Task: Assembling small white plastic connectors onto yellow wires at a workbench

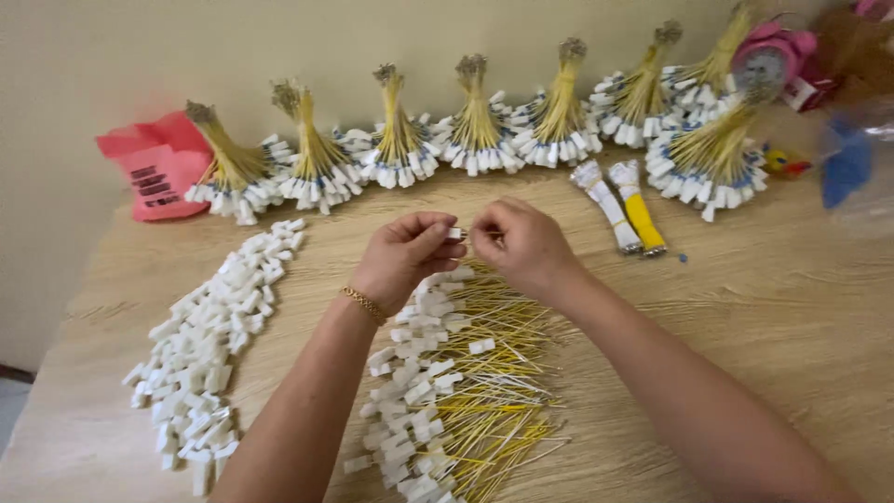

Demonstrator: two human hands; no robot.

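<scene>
Both forearms reach forward — left hand (402, 256) and right hand (521, 244) meet, fingertips pinched together.

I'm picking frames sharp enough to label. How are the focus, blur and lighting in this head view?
Head view: soft, even light, with no hard shadows or glare on the wooden table. The left hand and right hand are fairly sharp. The pink clock and blue object at the right edge are blurred. The loose white tags wash out slightly.

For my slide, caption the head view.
Left hand and right hand pinch small white plastic tag above yellow wires.
</scene>
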